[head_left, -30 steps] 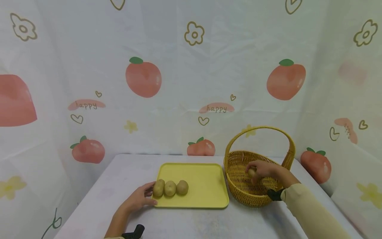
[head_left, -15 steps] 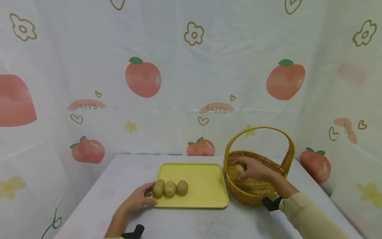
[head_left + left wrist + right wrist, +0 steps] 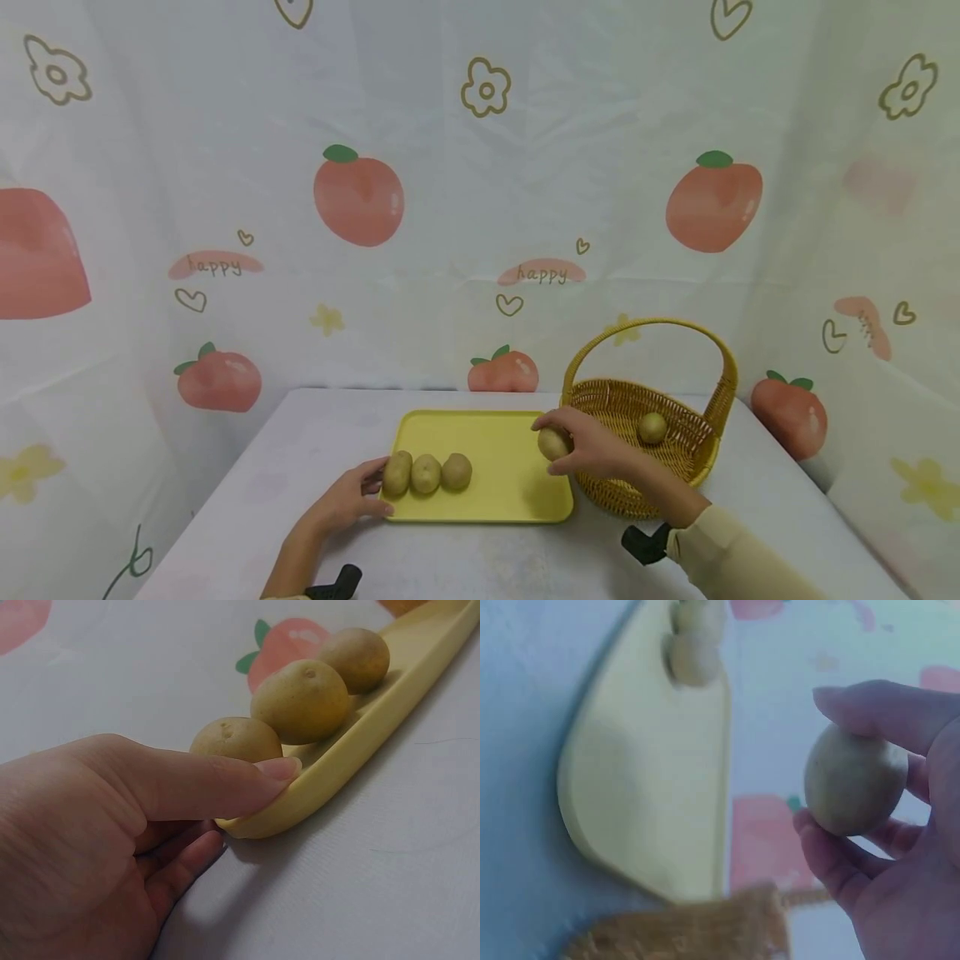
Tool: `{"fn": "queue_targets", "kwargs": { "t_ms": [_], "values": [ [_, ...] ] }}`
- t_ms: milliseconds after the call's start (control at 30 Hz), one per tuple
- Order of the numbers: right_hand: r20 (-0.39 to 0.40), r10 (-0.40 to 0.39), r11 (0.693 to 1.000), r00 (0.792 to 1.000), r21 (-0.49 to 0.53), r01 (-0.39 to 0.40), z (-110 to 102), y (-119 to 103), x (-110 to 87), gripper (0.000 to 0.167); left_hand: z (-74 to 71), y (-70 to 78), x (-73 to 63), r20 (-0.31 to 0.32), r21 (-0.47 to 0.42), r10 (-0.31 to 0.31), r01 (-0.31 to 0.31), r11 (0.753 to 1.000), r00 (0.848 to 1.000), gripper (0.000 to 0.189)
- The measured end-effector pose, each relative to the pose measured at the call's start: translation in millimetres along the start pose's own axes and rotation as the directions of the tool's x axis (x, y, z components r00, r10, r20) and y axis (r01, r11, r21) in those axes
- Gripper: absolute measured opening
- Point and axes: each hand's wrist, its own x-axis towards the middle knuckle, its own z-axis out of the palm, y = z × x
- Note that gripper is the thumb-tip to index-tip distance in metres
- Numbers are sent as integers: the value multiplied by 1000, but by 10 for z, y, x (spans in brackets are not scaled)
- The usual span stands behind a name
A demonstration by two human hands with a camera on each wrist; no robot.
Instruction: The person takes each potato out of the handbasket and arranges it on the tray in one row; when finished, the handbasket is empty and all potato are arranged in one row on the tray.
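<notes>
My right hand (image 3: 600, 448) holds a potato (image 3: 553, 444) between thumb and fingers, over the right end of the yellow tray (image 3: 498, 437). That same potato (image 3: 855, 780) fills the grasp in the right wrist view. At the tray's left end my left hand (image 3: 347, 502) grips the rim; in the left wrist view its thumb (image 3: 225, 784) lies over the edge with fingers below. Three potatoes stand in a row on the tray's left part: an oblong one (image 3: 397, 473) nearest the left hand, a middle one (image 3: 426, 474) and a rounder one (image 3: 457, 472).
Right of the tray stands a woven basket (image 3: 617, 498) with a tall arched handle (image 3: 655, 322). One potato (image 3: 652, 427) lies inside it. A white table (image 3: 480, 554) bears everything, and a printed curtain (image 3: 442, 208) hangs behind.
My right hand has lifted a potato out of the basket and carried it left over the tray's edge, uncovering another potato in the basket. The left hand has stayed at the tray.
</notes>
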Motion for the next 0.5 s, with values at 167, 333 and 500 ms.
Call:
{"fn": "queue_targets", "kwargs": {
  "t_ms": [167, 333, 500],
  "values": [
    [-27, -1, 999, 1000, -32, 0, 259, -33, 156, 54, -2, 8, -4, -2, -8, 14, -14, 1000, 1000, 83],
    [-30, 31, 999, 999, -28, -32, 550, -35, 310, 57, -1, -17, -5, -1, 2, 14, -14, 1000, 1000, 85],
    [-25, 46, 998, 999, -43, -47, 830, 10, 447, 60, -3, -34, -7, 1, 4, 15, -15, 1000, 1000, 86]
  ]
}}
